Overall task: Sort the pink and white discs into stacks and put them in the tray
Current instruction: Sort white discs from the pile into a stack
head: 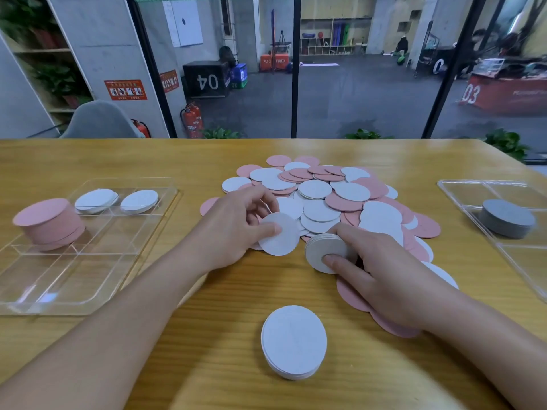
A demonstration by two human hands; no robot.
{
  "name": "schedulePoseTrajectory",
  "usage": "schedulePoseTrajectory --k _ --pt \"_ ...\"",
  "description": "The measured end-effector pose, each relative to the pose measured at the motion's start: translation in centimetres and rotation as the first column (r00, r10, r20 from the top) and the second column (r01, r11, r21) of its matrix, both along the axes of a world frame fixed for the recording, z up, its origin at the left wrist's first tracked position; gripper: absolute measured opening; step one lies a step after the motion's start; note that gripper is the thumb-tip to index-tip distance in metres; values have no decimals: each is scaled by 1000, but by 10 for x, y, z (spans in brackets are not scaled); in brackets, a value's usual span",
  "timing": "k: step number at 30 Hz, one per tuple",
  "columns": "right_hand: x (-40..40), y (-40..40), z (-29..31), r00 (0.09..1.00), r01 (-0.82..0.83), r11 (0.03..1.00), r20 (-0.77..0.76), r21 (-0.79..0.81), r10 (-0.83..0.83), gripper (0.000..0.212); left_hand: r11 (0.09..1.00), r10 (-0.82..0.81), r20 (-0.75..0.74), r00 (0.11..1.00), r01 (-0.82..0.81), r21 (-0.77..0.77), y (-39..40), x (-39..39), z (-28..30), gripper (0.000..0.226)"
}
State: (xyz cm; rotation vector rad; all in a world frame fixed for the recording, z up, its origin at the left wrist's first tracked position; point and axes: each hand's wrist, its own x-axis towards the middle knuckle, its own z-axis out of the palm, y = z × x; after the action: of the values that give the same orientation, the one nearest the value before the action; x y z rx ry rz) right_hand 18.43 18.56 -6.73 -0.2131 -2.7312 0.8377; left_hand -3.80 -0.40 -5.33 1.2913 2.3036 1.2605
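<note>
wooden table [88, 155] — disc pile [325, 199] | white stack [294, 341] | two trays [97, 270]

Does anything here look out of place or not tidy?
Yes. The pink stack in the left tray leans, its discs slipped sideways, and seems to sit across a divider. A grey stack in the right tray matches neither sorting colour.

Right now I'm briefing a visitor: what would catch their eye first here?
The big heap of pink and white discs at the table's centre, with the left hand pinching a white disc and the right hand gripping a white stack. A tall pink stack sits in the left clear tray.
</note>
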Motion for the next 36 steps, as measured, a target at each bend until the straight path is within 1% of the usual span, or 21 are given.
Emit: schedulePoseTrajectory --k 3,4,6,7,8,10,11,13,14,16,19,22,25,27,29,30,33,35,36 --pt "1 0 1 1000 -1 1000 1 -9 1 20 994 -5 100 995 -6 110 -1 2 3 5" --pt "1 0 1 1000 -1 1000 0 -10 1 20 989 -2 129 992 -17 147 -1 2 4 9" --pt "2 -1 2 1000 4 1000 0 -6 -4 21 982 15 158 987 -44 183 -2 3 7 24" --pt "2 -1 2 1000 6 1000 1 -6 -6 22 982 16 153 988 -44 182 -3 3 8 26" --pt "1 -1 2 1000 8 1000 4 -9 -8 21 985 9 140 990 -33 172 -4 3 9 22" --pt "1 0 2 1000 9 1000 9 -11 -9 18 992 -14 117 993 -1 125 -6 2 10 5" --pt "1 0 2 1000 8 1000 9 -10 -8 16 995 -21 122 992 8 101 -7 2 9 11" --pt "1 0 1 1000 7 1000 3 -12 -7 13 995 -18 176 984 1 97 -6 3 7 29" --pt "1 0 1 1000 8 1000 -2 -13 -8 13 995 -17 192 981 -3 104 -5 4 7 33" --pt "1 0 1 1000 12 1000 -7 -14 -12 14 994 -29 164 986 11 107 -4 5 6 24" --pt "1 -1 2 1000 14 1000 -13 -7 -14 17 988 -109 159 981 90 127 -4 5 6 6" --pt "1 -2 3 999 16 1000 -31 -14 -17 20 980 -151 102 983 136 143 -1 10 7 1" --pt "1 -3 2 998 33 999 -44 -32 -35 13 972 -192 67 979 181 150 3 18 7 5" --pt "1 -2 1 996 56 997 -67 -54 -60 11 965 -230 86 969 216 146 4 20 4 7" --pt "1 -3 1 995 61 996 -74 -61 -66 13 962 -253 111 961 238 131 4 19 1 8" --pt "0 -4 1 996 53 998 -64 -45 -56 14 962 -259 118 959 245 121 4 19 1 8" --pt "-1 -8 0 999 34 998 -29 45 -33 7 948 -310 153 939 291 130 5 22 -1 12" --pt "-1 -8 -1 999 30 998 -28 60 -28 12 937 -344 169 924 324 131 6 26 -3 16" --pt "-2 -8 0 999 34 998 -28 56 -32 14 941 -333 152 931 317 121 7 26 -4 18"
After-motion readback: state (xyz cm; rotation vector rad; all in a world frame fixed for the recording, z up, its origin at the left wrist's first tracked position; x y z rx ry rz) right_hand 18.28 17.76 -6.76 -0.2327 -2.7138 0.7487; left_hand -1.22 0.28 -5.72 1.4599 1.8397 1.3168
